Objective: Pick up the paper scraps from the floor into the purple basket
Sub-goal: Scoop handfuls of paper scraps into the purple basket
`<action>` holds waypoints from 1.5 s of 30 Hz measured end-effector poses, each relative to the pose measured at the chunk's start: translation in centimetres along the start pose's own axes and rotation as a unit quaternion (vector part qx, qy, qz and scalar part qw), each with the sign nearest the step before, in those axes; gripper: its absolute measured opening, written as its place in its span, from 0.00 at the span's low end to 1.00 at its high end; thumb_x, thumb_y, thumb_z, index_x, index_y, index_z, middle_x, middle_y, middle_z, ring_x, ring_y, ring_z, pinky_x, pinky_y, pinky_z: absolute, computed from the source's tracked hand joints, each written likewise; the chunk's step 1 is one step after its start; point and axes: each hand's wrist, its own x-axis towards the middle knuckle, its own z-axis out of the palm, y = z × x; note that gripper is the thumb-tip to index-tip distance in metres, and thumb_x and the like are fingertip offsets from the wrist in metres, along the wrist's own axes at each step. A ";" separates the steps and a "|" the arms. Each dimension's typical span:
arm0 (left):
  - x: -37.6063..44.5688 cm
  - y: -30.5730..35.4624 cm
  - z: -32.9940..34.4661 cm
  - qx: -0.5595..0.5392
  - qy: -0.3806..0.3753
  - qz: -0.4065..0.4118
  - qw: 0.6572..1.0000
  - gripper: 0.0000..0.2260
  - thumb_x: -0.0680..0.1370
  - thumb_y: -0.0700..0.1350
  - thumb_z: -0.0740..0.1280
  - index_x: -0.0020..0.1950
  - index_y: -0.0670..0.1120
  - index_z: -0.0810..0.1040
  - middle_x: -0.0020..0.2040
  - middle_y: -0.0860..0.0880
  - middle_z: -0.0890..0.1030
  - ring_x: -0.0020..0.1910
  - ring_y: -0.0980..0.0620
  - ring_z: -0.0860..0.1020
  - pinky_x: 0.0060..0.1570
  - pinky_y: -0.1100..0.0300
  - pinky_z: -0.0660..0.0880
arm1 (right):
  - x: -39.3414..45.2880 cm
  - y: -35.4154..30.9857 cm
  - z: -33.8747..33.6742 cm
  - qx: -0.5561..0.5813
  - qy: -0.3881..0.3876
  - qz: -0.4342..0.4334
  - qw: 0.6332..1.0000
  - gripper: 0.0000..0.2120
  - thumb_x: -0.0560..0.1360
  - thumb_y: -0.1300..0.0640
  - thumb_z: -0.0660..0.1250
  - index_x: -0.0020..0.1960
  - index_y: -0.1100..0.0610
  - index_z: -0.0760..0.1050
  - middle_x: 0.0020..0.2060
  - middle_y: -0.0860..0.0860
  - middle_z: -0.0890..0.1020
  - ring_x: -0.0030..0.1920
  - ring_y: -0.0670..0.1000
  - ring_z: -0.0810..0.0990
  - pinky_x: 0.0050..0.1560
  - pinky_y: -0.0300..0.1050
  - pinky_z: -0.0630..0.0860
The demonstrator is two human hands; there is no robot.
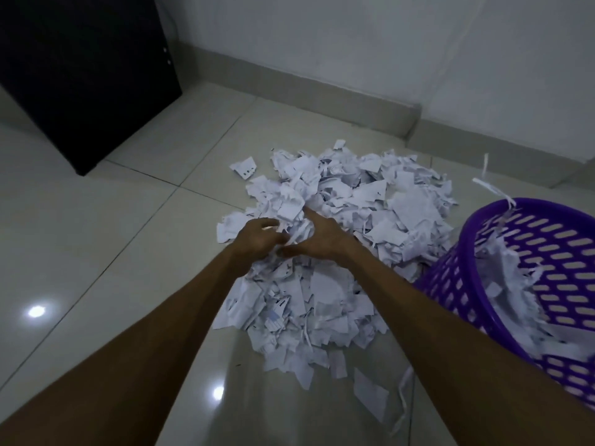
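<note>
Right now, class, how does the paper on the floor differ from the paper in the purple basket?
1. The white torn paper scraps on the tiled floor form a wide, spread heap; the white shredded paper in the purple slotted plastic basket is a smaller, contained batch.
2. Floor scraps are mostly flat pieces; the basket's include thin strips hanging over its rim.
Both are white.

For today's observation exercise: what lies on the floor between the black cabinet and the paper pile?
In the head view, only bare tiled floor lies between the black cabinet and the paper pile.
</note>
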 end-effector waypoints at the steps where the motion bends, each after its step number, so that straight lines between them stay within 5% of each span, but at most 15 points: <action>1: 0.1 0.0 0.2 0.011 0.005 0.007 1.000 0.19 0.75 0.42 0.72 0.66 0.44 0.77 0.63 0.43 0.77 0.53 0.45 0.80 0.42 0.57 0.76 | 0.2 -0.2 0.1 -0.017 -0.002 -0.032 0.999 0.41 0.62 0.45 0.81 0.72 0.46 0.69 0.67 0.49 0.76 0.66 0.53 0.75 0.65 0.50 0.72; 4: 0.4 0.4 0.9 -0.011 0.010 0.026 1.000 0.20 0.74 0.40 0.72 0.65 0.42 0.77 0.62 0.43 0.79 0.56 0.45 0.79 0.48 0.57 0.77 | 0.0 -0.5 0.1 -0.017 0.015 -0.060 0.998 0.23 0.67 0.50 0.78 0.61 0.51 0.79 0.57 0.51 0.82 0.55 0.52 0.80 0.53 0.44 0.74; 6: 0.0 0.9 1.1 -0.025 0.014 0.034 0.999 0.16 0.75 0.40 0.70 0.63 0.45 0.79 0.57 0.48 0.79 0.50 0.51 0.78 0.41 0.64 0.75 | -0.4 -0.2 -0.2 0.018 0.047 -0.053 0.997 0.20 0.67 0.48 0.77 0.56 0.51 0.80 0.52 0.50 0.83 0.52 0.51 0.81 0.50 0.45 0.75; 9: -0.4 1.7 1.0 -0.047 0.010 0.049 0.998 0.08 0.77 0.42 0.69 0.56 0.48 0.80 0.52 0.48 0.81 0.45 0.53 0.79 0.41 0.66 0.76 | -0.8 0.2 -1.1 0.124 0.085 0.007 0.989 0.27 0.67 0.49 0.79 0.63 0.52 0.77 0.56 0.48 0.81 0.56 0.49 0.79 0.58 0.46 0.75; 13: -2.0 3.2 -0.4 -0.074 -0.017 0.046 0.996 0.12 0.76 0.42 0.72 0.58 0.44 0.81 0.50 0.45 0.83 0.43 0.45 0.83 0.54 0.47 0.78 | -1.2 -0.2 -2.4 0.190 0.119 0.033 0.974 0.30 0.67 0.48 0.79 0.66 0.54 0.76 0.61 0.50 0.80 0.61 0.52 0.79 0.62 0.49 0.76; 16: -3.5 4.4 -0.7 -0.070 -0.026 0.077 0.994 0.13 0.75 0.38 0.72 0.59 0.46 0.80 0.55 0.43 0.82 0.48 0.44 0.81 0.53 0.50 0.78 | -2.7 -1.5 -4.0 0.243 0.113 0.048 0.962 0.36 0.68 0.47 0.79 0.72 0.54 0.70 0.65 0.51 0.77 0.64 0.53 0.77 0.61 0.50 0.77; 19: -4.8 6.3 -0.1 -0.085 -0.025 0.101 0.991 0.14 0.75 0.35 0.71 0.58 0.49 0.80 0.59 0.46 0.79 0.52 0.47 0.82 0.55 0.52 0.80 | -4.3 -2.9 -5.7 0.253 0.119 0.043 0.959 0.43 0.57 0.36 0.79 0.68 0.52 0.75 0.63 0.51 0.80 0.61 0.54 0.80 0.61 0.54 0.78; 23: -7.1 9.6 1.6 -0.102 -0.002 0.155 0.983 0.14 0.74 0.34 0.71 0.57 0.49 0.81 0.56 0.47 0.80 0.50 0.47 0.81 0.56 0.51 0.79 | -7.2 -3.8 -9.0 0.289 0.158 0.026 0.944 0.15 0.68 0.49 0.79 0.52 0.51 0.82 0.49 0.53 0.86 0.49 0.54 0.85 0.52 0.54 0.82; 27: -9.2 12.1 3.4 -0.117 -0.014 0.186 0.975 0.15 0.74 0.33 0.70 0.58 0.46 0.80 0.50 0.46 0.81 0.44 0.49 0.80 0.48 0.58 0.80 | -10.7 -4.3 -12.4 0.308 0.165 0.010 0.937 0.15 0.71 0.55 0.77 0.57 0.56 0.82 0.48 0.54 0.86 0.47 0.53 0.86 0.40 0.43 0.81; 34: -13.1 16.0 7.3 -0.124 -0.076 0.221 0.964 0.16 0.74 0.33 0.70 0.60 0.45 0.80 0.50 0.46 0.82 0.42 0.50 0.81 0.43 0.60 0.80 | -16.8 -3.0 -18.1 0.331 0.147 -0.005 0.932 0.17 0.73 0.58 0.75 0.60 0.59 0.80 0.51 0.55 0.85 0.50 0.54 0.85 0.49 0.47 0.82; 37: -14.4 16.7 9.7 -0.123 -0.117 0.210 0.963 0.16 0.75 0.32 0.68 0.61 0.43 0.80 0.50 0.44 0.82 0.41 0.51 0.81 0.36 0.64 0.80 | -18.9 -0.8 -20.0 0.334 0.137 0.017 0.932 0.20 0.72 0.58 0.75 0.62 0.62 0.78 0.55 0.59 0.84 0.56 0.60 0.83 0.59 0.57 0.79; 39: -14.7 17.0 11.3 -0.117 -0.145 0.194 0.963 0.16 0.75 0.31 0.67 0.61 0.41 0.80 0.53 0.42 0.83 0.45 0.47 0.82 0.44 0.59 0.81 | -20.1 0.5 -20.9 0.327 0.125 0.040 0.936 0.24 0.69 0.57 0.77 0.62 0.62 0.78 0.56 0.60 0.83 0.58 0.62 0.81 0.63 0.62 0.75; 41: -15.0 17.1 13.0 -0.103 -0.171 0.178 0.964 0.16 0.75 0.32 0.68 0.62 0.41 0.80 0.56 0.41 0.83 0.51 0.44 0.82 0.51 0.55 0.80 | -21.4 1.8 -21.7 0.312 0.128 0.068 0.939 0.22 0.71 0.58 0.76 0.62 0.63 0.77 0.56 0.61 0.83 0.58 0.62 0.81 0.64 0.61 0.75; 45: -16.0 17.0 15.5 -0.065 -0.224 0.144 0.962 0.16 0.77 0.35 0.68 0.64 0.42 0.79 0.55 0.43 0.83 0.48 0.47 0.83 0.40 0.60 0.80 | -23.2 3.9 -22.5 0.283 0.129 0.128 0.942 0.20 0.74 0.59 0.74 0.63 0.63 0.76 0.58 0.60 0.82 0.54 0.58 0.82 0.55 0.52 0.80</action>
